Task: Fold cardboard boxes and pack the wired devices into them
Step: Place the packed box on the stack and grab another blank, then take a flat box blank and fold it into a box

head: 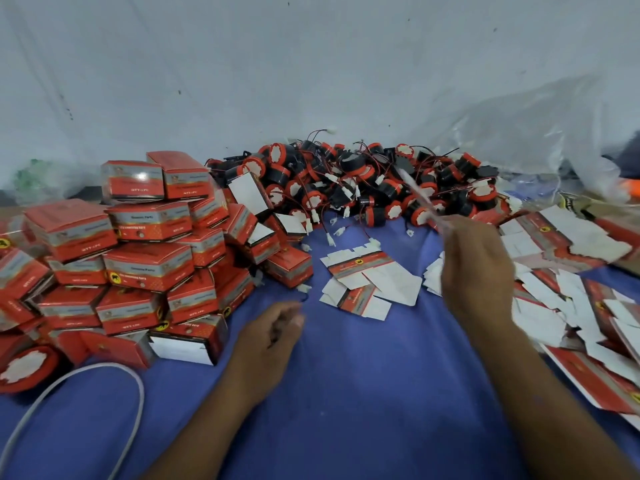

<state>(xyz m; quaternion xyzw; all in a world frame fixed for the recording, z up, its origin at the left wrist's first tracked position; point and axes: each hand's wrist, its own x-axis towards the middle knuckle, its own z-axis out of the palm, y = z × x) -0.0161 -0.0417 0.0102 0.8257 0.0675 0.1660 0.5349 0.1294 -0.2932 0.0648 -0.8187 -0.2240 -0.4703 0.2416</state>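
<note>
Holding a flat box [417,194] pinched in the right hand [474,268], near the device pile [363,181] at 12 o'clock.
Left hand [273,330] loosely curled, empty, at 6 o'clock; it should rise to square the sides.

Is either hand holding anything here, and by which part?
The right hand pinches a blurred flat box blank at its lower end; the left hand looks empty.

A white cable [142,398] loops on the blue cloth [346,393], clear plastic bag [519,133] behind.
</note>
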